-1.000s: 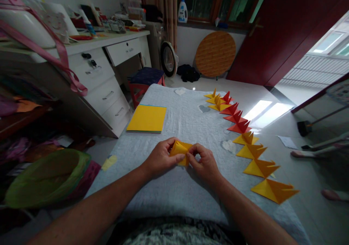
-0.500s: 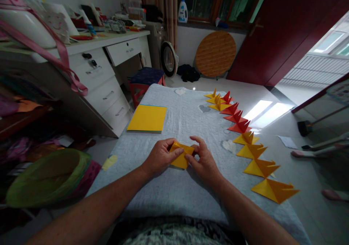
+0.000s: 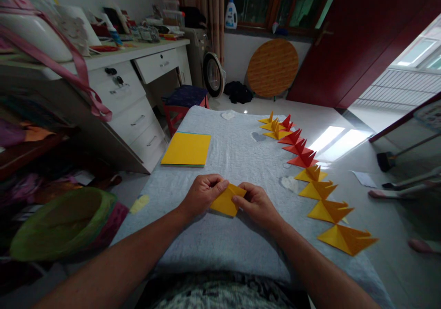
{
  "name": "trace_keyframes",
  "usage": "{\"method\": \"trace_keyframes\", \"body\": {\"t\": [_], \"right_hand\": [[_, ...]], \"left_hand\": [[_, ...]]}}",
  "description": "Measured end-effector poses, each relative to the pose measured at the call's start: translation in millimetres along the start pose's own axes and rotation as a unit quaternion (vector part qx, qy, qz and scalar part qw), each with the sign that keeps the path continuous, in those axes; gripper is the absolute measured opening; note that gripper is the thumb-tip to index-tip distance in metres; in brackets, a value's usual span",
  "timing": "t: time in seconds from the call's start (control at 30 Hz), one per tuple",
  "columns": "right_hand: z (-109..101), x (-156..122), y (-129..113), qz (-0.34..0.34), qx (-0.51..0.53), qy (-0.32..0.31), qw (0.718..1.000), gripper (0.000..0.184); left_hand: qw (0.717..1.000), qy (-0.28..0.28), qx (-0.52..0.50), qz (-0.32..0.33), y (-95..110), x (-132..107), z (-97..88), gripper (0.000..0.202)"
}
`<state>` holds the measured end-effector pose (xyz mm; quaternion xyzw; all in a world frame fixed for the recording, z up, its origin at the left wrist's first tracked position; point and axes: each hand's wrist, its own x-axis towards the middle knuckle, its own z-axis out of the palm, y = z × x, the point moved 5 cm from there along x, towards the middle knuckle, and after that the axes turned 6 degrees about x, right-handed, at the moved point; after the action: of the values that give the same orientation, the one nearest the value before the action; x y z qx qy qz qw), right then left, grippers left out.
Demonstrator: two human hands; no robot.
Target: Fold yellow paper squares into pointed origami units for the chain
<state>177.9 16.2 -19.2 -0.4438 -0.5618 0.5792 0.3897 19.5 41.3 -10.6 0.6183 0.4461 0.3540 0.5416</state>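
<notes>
A small yellow piece of folded origami paper point(image 3: 225, 202) is held between my two hands, just above the cloth-covered table point(image 3: 237, 153). My left hand point(image 3: 202, 195) pinches its upper left edge, thumb on top. At the right corner, my right hand point(image 3: 257, 203) grips it between thumb and curled fingers. The fingers under the paper are partly hidden. Beyond my left hand lies a square stack of paper point(image 3: 188, 149), its top sheet yellow. Along the table's right side runs a row of folded paper pieces, yellow ones point(image 3: 329, 211) nearer me and red ones point(image 3: 299, 148) farther back.
A green-lined bin point(image 3: 65, 224) stands on the floor at the left, below a white desk point(image 3: 120, 102). Past the table's far end are a stool point(image 3: 186, 97), a washing machine with its door open point(image 3: 213, 74) and a round wooden tabletop point(image 3: 273, 68).
My right fingers, raised and spread before, have closed onto the paper's right corner. The paper has turned slightly and shows a larger smooth face.
</notes>
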Motion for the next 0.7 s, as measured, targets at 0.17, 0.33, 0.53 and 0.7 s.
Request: {"method": "trace_keyframes", "body": {"t": [0.17,0.33,0.53,0.7], "right_hand": [[-4,-1,-5,-0.032,-0.049,0.008,0.998,0.028],[-4,-1,-6,-0.029,-0.054,-0.007,0.998,0.027],[-4,0,0,-0.016,-0.038,-0.015,0.999,0.027],[-7,0,-2,-0.031,-0.036,-0.008,0.999,0.027]], "left_hand": [[0.999,-0.036,0.003,0.007,2,0,7.7,0.036],[0.998,-0.038,-0.038,-0.022,1,2,5.2,0.038],[0.994,0.006,-0.092,-0.055,-1,3,-1.8,0.044],[0.99,0.034,-0.126,-0.059,-2,4,-5.6,0.045]]}}
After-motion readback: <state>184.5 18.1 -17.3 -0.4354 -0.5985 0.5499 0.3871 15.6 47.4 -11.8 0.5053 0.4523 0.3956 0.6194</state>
